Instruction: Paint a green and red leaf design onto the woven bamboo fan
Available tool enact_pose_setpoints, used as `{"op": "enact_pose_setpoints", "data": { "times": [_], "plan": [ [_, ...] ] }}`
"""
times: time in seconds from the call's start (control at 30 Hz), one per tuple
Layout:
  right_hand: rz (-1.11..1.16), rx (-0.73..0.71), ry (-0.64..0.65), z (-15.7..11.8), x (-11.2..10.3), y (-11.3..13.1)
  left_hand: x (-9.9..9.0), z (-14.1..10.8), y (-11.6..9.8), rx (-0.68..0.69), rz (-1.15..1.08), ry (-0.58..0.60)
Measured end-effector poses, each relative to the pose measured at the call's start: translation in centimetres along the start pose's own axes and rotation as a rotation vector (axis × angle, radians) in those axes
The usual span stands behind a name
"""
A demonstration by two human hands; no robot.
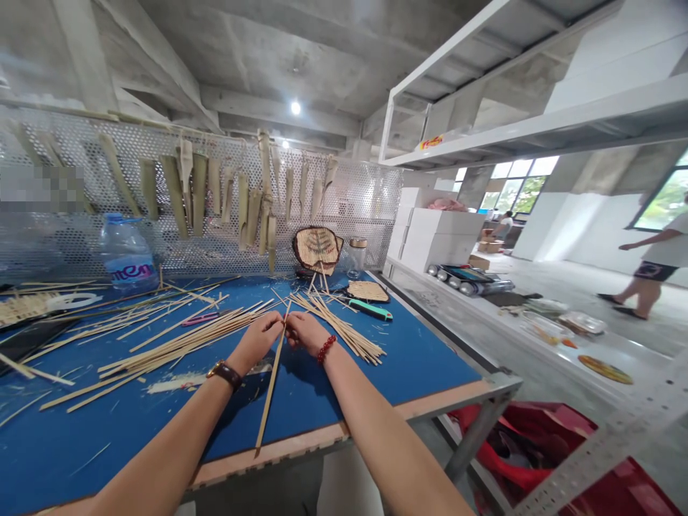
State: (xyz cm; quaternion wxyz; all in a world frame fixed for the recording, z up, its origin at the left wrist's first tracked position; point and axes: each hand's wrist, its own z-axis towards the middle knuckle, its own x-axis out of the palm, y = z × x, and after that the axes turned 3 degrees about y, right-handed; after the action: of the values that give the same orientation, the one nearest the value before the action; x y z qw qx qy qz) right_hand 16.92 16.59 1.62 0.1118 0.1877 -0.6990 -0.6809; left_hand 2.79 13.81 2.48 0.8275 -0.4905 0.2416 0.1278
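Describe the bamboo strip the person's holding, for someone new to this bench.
On the blue-topped workbench, find the left hand and right hand near the front edge. A long bamboo strip runs down from between them toward that edge. Unlike the loose strips lying on either side, it alone is held.

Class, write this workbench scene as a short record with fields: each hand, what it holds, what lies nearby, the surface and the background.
left hand: pinches a long, thin, pale bamboo strip; dark strapped wristwatch
right hand: pinches the same strip; red beaded bracelet
nearby: loose pale bamboo strips; green-handled utility knife
surface: blue-topped workbench
background: rounded woven bamboo fan; perforated metal panel; person walking
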Motion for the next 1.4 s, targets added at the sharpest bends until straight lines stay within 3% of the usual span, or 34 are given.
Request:
{"op": "enact_pose_setpoints", "data": {
  "times": [0.2, 0.57, 0.77, 1.07, 1.27, 1.4],
  "plan": [
    [-0.035, -0.051, -0.029, 0.1, 0.3, 0.2, 0.0, 0.0, 0.4, -0.01, -0.003, -0.008],
    [-0.032, 0.001, -0.021, -0.1, 0.3, 0.0, 0.1, -0.3, -0.6, 0.036, 0.051, -0.061],
    [-0.107, -0.019, -0.121, 0.9, -0.1, -1.0, 0.2, 0.0, -0.6, -0.035, -0.057, -0.097],
    [-0.062, -0.044, -0.235, 0.6, -1.2, -0.3, -0.3, -0.6, -0.4, -0.176, -0.243, 0.191],
    [0.014, -0.033, -0.292, 0.3, -1.7, -0.2, -0.3, -0.8, -0.4, -0.241, -0.262, 0.256],
    [0.056, 0.002, -0.203, -0.3, -1.2, 0.1, -0.2, -0.8, -0.1, -0.249, -0.301, 0.262]
  ]
}}
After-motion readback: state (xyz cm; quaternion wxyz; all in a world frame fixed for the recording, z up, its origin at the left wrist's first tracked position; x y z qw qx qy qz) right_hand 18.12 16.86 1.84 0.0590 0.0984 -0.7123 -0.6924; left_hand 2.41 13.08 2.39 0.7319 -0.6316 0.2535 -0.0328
